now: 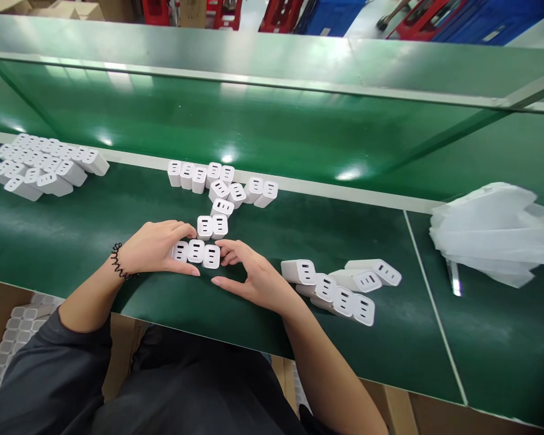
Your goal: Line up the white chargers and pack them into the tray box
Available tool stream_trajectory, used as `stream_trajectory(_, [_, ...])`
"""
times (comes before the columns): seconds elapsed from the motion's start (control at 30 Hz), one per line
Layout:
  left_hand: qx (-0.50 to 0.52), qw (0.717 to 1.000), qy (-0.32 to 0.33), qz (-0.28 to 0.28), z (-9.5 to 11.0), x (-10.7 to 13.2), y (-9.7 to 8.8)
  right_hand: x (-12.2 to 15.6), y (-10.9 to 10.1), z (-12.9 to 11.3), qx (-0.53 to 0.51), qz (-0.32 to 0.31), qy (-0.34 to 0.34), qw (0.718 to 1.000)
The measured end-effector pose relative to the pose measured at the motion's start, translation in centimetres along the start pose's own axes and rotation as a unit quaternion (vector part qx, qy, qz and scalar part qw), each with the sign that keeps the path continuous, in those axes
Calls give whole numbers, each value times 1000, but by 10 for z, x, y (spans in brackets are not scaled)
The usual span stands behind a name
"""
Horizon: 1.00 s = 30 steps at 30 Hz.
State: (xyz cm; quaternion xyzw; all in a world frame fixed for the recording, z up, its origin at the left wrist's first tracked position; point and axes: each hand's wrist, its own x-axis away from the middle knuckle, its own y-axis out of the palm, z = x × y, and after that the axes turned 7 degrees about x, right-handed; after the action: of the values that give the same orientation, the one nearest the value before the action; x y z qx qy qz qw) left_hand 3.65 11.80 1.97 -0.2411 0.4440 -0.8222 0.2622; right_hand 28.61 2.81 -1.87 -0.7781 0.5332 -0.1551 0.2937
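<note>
Three white chargers [196, 252] stand in a row on the green belt [72, 235], port faces up. My left hand [156, 248], with a black coil band on its wrist, cups the row's left end, fingers curled against it. My right hand [247, 275] touches the row's right end with its fingertips, fingers partly spread. Just behind stand two more chargers [212, 226], and beyond them a loose cluster of several chargers [222, 181].
A pile of chargers [40, 166] lies far left and another heap [344, 287] right of my right hand. A stack of white plastic bags [498, 232] lies at the right. A box of chargers [13, 332] sits below the table's edge.
</note>
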Motion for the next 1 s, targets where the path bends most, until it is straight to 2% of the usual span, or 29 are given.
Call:
stream_trajectory(0.13, [54,997,-44,39,-2,-2,-1,-4,1,3,15,90,26,995])
stream_trajectory(0.23, [73,996,-21,48,-1,-4,3,-8,3,6,49,138,43,988])
stream_trajectory(0.4, [92,992,88,7,-1,-11,10,-9,3,9,126,127,20,984])
stream_trajectory(0.5, [122,985,117,-22,-2,-13,9,-8,3,10,178,140,18,974])
stream_trajectory(0.67, [151,981,119,-39,-7,-11,-1,-12,6,15,236,165,-13,957])
stream_trajectory(0.77, [149,982,109,-44,-14,-6,-9,-14,7,16,244,134,-41,960])
stream_trajectory(0.9, [118,987,83,-68,-21,2,-18,-7,-2,8,232,108,-10,967])
stream_trajectory(1.0, [67,990,85,-90,-19,6,-17,1,-9,-3,243,74,-8,967])
